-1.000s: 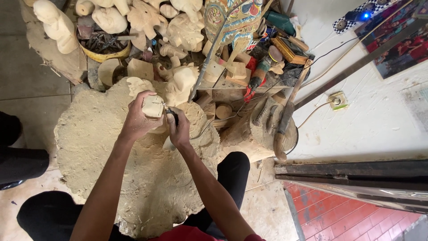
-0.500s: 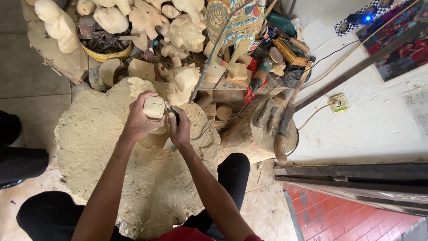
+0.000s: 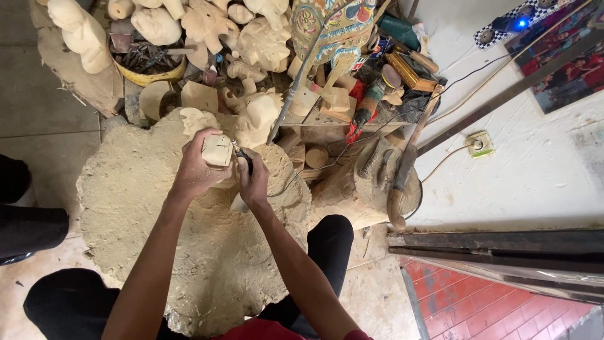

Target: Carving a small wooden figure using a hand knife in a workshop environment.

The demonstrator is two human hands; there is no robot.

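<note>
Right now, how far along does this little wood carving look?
Roughly blocked out, not finished. The left hand grips a small pale wood block, still boxy with only a few shallow cuts. The right hand presses a thin carving tool against it. Sawdust covers the floor. Shaped figures behind show detail this piece lacks.

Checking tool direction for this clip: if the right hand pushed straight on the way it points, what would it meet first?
Most likely the small pale wood block held in the left hand. The right hand holds a thin dark tool angled toward it, seemingly touching; depth is unclear.
</note>
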